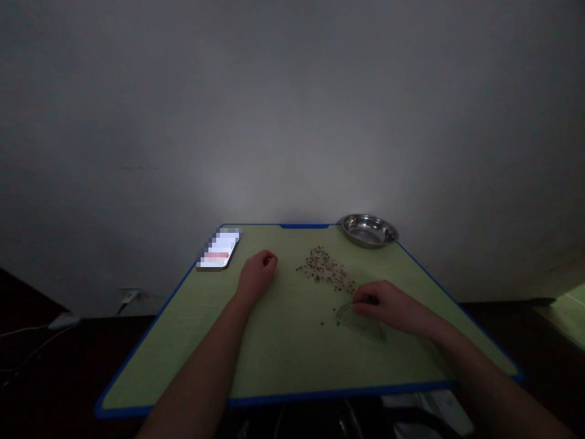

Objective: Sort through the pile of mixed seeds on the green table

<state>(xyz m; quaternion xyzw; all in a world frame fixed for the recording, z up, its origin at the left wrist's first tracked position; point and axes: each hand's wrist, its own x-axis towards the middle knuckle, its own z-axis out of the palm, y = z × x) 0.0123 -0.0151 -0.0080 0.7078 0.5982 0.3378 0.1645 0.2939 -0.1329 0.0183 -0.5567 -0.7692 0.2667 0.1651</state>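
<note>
A green, blue-edged tabletop (283, 360) is seen from above. Near its middle, a loose pile of small dark and pale grains (324, 268) is spread between the two hands, apparently so that it can be reached by either. Just nearer, a clear container (362, 324) is partly covered by the right hand (386, 305), whose thumb and fingers are drawn close together; whether its rim is pinched cannot be told. The left hand (258, 271) is held loosely curled; whether anything is enclosed cannot be told. A steel bowl (368, 243) is set at the far right corner and a lit phone (218, 250) at the far left, both perhaps placed clear of the forearms.
</note>
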